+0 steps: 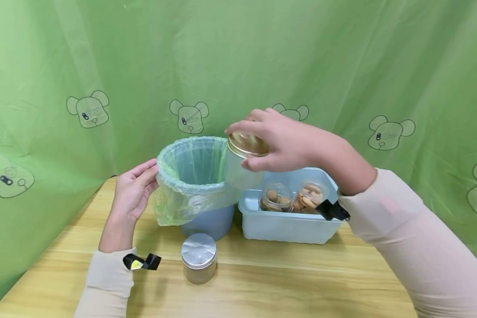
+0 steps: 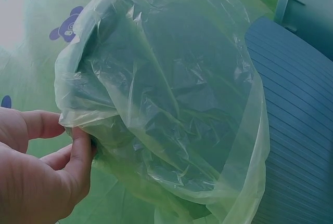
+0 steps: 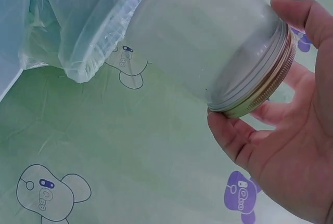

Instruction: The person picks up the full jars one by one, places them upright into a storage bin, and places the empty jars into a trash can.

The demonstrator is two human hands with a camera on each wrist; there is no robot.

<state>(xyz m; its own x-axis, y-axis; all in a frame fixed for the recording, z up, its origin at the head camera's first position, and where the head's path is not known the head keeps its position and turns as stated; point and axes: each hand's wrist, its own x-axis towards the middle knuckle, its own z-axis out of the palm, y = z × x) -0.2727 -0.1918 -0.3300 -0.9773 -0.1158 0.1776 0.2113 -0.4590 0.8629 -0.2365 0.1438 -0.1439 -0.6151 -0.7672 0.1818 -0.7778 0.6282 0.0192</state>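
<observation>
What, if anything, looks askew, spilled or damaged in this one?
Only the green bin liner stands out, mildly: it hangs in a loose, uneven flap at the front left of the blue bin, near the left hand, rather than folded snugly. I see no spill or damage.

Left hand (image 1: 132,193) pinching; right hand (image 1: 280,139) higher, gripping.

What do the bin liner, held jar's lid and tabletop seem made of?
Bin liner: thin plastic, sheer and glossy, by its crinkles and highlights. Lid: probably metal, shiny gold with a ridged rim. Tabletop: smooth wood or wood-look laminate, by its grain.
</observation>
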